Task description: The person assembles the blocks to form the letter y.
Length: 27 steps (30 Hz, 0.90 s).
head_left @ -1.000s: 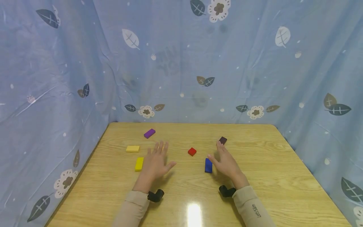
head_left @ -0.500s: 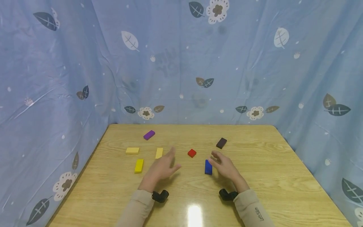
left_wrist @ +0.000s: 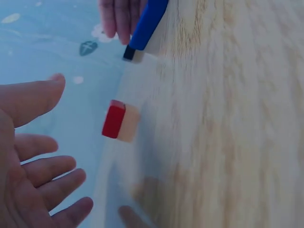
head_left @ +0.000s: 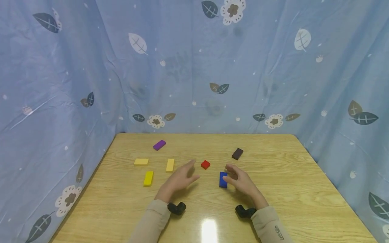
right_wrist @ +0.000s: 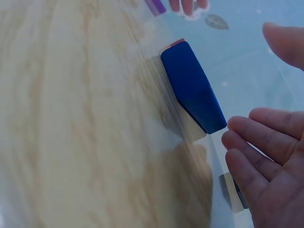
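Blue block [head_left: 223,184] lies on the wooden table [head_left: 273,209], a little to the right of the line midway between the left and right edges, with its long side running from the near edge towards the far edge. Right hand [head_left: 241,182] is just beside it, and in the head view the thumb covers a part of the block. Fingers of this hand are lightly bent, with the thumb held away from them, and nothing is gripped; whether a fingertip touches the block, I cannot tell.

Left hand [head_left: 180,179] is raised over the table, its fingers extended and its thumb spread apart, and it holds nothing. Near to its fingertips, but apart from them, is the small red block [head_left: 205,164], which is farther towards the far edge than the blue one.

Dark block [head_left: 237,154] rests beyond the right hand, nearer to the far edge. Towards the far left corner is the purple block [head_left: 159,145]. Between the left hand and the left edge are two pale yellow blocks [head_left: 141,162] [head_left: 170,165] and one bright yellow block [head_left: 148,178], which is the closest of these three to the near edge.
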{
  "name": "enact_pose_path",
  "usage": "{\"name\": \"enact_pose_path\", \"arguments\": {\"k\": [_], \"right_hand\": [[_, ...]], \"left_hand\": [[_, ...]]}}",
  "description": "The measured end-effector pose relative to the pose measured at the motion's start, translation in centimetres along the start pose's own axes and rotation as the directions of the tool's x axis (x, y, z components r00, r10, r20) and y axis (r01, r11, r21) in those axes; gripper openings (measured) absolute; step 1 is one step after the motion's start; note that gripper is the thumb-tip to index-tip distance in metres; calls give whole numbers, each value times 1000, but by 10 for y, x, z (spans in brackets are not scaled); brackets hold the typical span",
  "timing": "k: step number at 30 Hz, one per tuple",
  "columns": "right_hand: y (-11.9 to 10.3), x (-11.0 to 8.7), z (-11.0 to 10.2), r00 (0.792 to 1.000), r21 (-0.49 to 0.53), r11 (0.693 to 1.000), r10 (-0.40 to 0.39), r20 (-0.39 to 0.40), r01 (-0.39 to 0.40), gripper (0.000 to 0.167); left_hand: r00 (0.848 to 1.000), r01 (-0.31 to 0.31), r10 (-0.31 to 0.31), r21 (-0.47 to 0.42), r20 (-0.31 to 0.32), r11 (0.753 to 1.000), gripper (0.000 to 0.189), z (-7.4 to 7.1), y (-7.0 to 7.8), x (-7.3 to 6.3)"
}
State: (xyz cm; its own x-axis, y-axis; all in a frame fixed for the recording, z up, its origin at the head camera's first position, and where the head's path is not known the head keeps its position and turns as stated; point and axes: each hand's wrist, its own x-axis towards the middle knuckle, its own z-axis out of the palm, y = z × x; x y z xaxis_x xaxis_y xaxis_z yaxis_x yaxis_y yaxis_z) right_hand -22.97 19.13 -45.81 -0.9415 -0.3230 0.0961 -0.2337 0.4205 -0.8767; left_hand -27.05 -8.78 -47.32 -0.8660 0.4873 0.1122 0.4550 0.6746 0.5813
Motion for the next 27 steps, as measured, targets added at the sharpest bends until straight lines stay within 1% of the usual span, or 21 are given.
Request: {"name": "enact_pose_path", "arguments": {"k": [5,8,11,14,17,20,23,27], "right_hand": [[23,5,2,1000,-20,1000,-12,-9,11,63],[33,7,2,1000,-21,1000,-2,-15,1,66],[36,8,2,1000,-10,1000,5,-11,-5,67],[37,8,2,1000,4,1000,11,1,-11,68],[37,8,3,1000,17,1000,18,15,-18,68],[39,9,3,1000,12,1000,18,22,-19,68],[40,9,2,1000,20,1000,18,15,-18,66],[42,9,2,1000,40,999,25,15,-26,66]], "left_hand": [[999,35,-37,-127,-7,991,73,6,-4,12],[999,29,-35,-171,-31,985,73,10,-6,20],[998,26,-36,-188,-49,982,74,14,-8,26],[997,28,-46,-230,-69,973,72,18,-10,32],[994,46,-74,-296,-85,954,69,24,-14,38],[991,51,-90,-337,-99,940,68,29,-17,44],[989,48,-92,-343,-113,938,68,31,-19,49],[990,48,-88,-313,-113,948,69,34,-19,53]]}}
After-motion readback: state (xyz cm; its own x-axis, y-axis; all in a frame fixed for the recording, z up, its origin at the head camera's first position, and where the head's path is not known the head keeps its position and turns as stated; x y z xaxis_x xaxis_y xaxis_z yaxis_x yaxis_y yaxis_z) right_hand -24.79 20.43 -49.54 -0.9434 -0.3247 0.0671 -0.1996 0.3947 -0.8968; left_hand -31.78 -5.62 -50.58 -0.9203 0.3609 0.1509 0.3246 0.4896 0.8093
